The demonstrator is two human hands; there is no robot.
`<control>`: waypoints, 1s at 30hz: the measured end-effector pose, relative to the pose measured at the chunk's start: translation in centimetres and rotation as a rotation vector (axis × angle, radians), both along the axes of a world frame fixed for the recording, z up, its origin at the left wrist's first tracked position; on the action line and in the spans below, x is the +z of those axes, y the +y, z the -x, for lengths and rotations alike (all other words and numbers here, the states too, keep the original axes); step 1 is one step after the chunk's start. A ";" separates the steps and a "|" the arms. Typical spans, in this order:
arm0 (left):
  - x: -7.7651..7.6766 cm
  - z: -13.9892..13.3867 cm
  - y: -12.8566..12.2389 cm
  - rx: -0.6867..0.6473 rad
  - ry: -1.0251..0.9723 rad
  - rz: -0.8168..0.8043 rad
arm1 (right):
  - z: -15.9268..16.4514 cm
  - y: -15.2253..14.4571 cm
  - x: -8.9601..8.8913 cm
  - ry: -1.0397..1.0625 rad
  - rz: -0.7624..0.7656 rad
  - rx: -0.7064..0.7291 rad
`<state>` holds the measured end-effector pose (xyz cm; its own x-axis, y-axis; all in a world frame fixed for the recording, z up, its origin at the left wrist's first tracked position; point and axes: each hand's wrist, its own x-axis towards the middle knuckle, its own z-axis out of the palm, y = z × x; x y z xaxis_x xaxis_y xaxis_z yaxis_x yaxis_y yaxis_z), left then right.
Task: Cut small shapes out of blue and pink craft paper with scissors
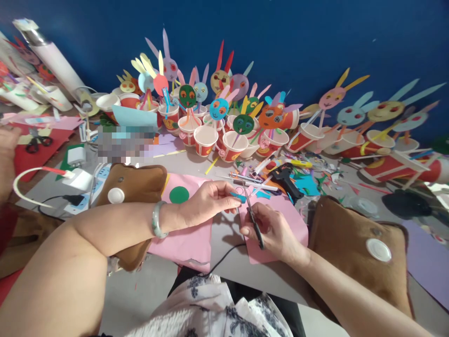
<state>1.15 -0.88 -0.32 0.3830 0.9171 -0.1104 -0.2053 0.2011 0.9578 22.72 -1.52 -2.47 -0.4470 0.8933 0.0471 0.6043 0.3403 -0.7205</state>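
Note:
Between its thumb and fingers my left hand [206, 203] pinches a small piece of blue paper [240, 197]. My right hand [271, 229] is wrapped round the dark handles of a pair of scissors [255, 222], whose blades point up and away beside the blue paper. Whether the blades touch the paper I cannot tell. Pink paper [199, 248] lies under my left forearm, with a green paper circle [178, 194] on it. Beyond my right hand a black glue gun [286, 180] rests among coloured scraps.
Paper cups with rabbit-faced figures [219, 110] line the back by the blue wall. Brown cushion-like pads [361, 257] lie at both sides. A power strip [89, 189] with cords is at the left. Another person's hand [7, 154] shows at the left edge, near black-handled scissors [38, 140].

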 end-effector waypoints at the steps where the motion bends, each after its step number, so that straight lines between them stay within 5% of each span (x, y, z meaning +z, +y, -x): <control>1: 0.0 0.0 0.0 -0.003 0.007 0.001 | 0.0 0.0 0.0 0.010 0.011 0.001; 30: -0.1 0.1 0.2 -0.008 0.068 -0.045 | -0.3 0.0 -0.7 0.135 0.187 -0.008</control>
<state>1.06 -0.72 -0.41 0.3838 0.9185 -0.0955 -0.1380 0.1593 0.9775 23.00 -1.51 -3.12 -0.4410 0.8954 -0.0611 0.5003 0.1887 -0.8450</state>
